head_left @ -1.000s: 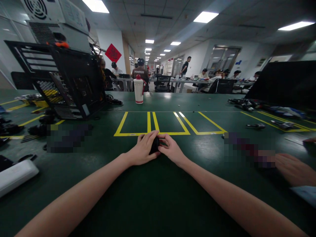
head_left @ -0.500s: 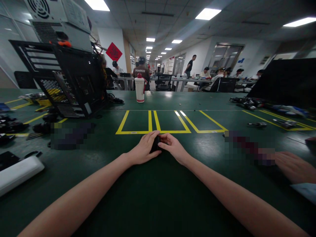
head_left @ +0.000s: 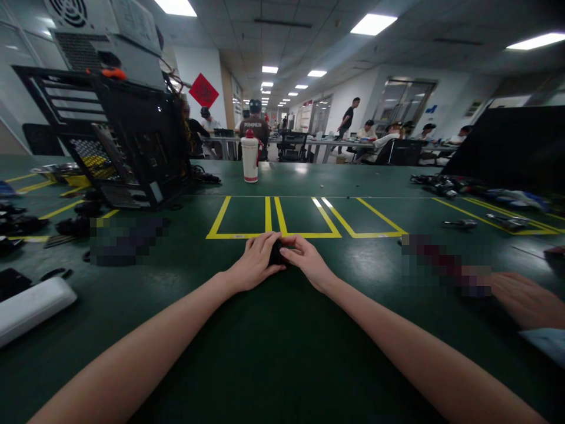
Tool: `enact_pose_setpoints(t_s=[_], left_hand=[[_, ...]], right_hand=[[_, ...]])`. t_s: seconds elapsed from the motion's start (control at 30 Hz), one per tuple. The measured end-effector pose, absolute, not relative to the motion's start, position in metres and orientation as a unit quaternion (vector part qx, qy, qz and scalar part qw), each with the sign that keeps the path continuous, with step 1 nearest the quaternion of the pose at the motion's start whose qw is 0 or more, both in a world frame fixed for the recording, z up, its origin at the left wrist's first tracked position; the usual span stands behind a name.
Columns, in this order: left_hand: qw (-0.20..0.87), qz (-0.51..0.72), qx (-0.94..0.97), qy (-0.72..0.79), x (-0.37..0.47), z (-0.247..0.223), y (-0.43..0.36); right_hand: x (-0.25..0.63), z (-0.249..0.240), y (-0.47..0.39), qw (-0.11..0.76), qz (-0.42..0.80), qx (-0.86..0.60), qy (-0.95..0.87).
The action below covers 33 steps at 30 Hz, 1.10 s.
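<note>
1. Black object (head_left: 276, 254), small and mostly covered by fingers, is at the middle of the green desk (head_left: 282, 341), just on the near side of the yellow tape outlines (head_left: 273, 236). Whether it touches the desktop cannot be told.
2. Left hand (head_left: 255, 260) is half curled over the object's left side, fingers across the top and thumb low in front.
3. Right hand (head_left: 306, 262) is partly closed, thumb and bent fingers at the object's right side. Both hands have hold of it.
4. White cup (head_left: 250, 165) stands upright beyond the outlines, its red lid (head_left: 249, 135) on; its contents are hidden.
5. Black computer case (head_left: 152, 159) stands at the left, tilted in view, with boards partly visible through its open frame. Grey metal boxes (head_left: 135, 62) are stacked on top, beside an orange piece (head_left: 113, 73).
6. Yellow container (head_left: 76, 178) sits left of the computer case; what it holds is too small to tell.
7. Long white item (head_left: 37, 309) lies at the near left edge; whether it is a container is unclear.
8. Another person's hand (head_left: 525, 297) is at the right, beside a blurred item (head_left: 441, 262).
</note>
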<state>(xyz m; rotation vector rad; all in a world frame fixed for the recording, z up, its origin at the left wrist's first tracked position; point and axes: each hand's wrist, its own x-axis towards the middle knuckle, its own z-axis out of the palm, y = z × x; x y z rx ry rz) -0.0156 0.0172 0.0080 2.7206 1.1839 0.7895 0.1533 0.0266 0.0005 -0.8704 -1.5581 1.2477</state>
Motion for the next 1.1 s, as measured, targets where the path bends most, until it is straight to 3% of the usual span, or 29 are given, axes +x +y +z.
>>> enact_pose_setpoints(t_s=[0.3, 1.1], left_hand=[[0.057, 0.25, 0.894, 0.368, -0.0179, 0.0134, 0.0121], [0.054, 0.261, 0.89, 0.371, -0.0165, 0.0106, 0.0141]], right_hand=[[0.1579, 0.0025, 0.0245, 0.431, 0.537, -0.306, -0.657], [0.1553, 0.0021, 0.0255, 0.45, 0.499, -0.328, -0.664]])
